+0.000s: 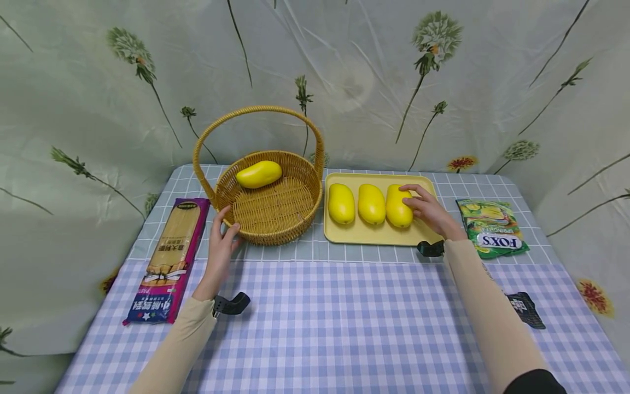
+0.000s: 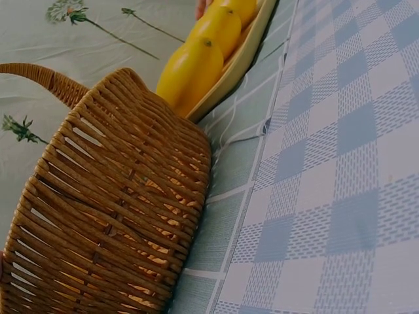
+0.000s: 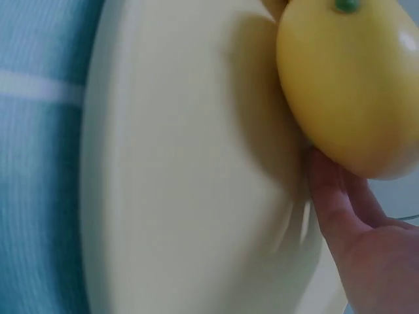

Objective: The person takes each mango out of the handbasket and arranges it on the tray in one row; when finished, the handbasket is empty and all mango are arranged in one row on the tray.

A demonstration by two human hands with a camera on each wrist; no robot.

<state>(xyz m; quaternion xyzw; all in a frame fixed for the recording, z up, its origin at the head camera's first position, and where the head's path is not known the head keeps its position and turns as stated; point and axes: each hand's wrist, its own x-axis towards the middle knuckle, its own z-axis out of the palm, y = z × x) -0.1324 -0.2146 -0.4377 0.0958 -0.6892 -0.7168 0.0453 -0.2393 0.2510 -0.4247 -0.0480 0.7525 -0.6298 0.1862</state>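
At the far left of the checked tablecloth (image 1: 344, 306) lies a long packet of noodles (image 1: 169, 261), and just beside it the left hand (image 1: 220, 249) holds the near rim of the wicker basket (image 1: 269, 200), thumb and fingers curled on the woven edge. Inside the basket one yellow mango (image 1: 258, 174) rests toward the back wall. To the right, touching distance from the basket, stands a yellow tray (image 1: 379, 236) with three mangoes side by side, their long axes pointing away from the person. The right hand (image 1: 429, 210) grips the rightmost mango (image 1: 398, 206) from its right side, fingers curved over it and the thumb below. The basket lies to the left of this fruit, past the other two mangoes. Further right is a green FOXS candy bag (image 1: 492, 227).
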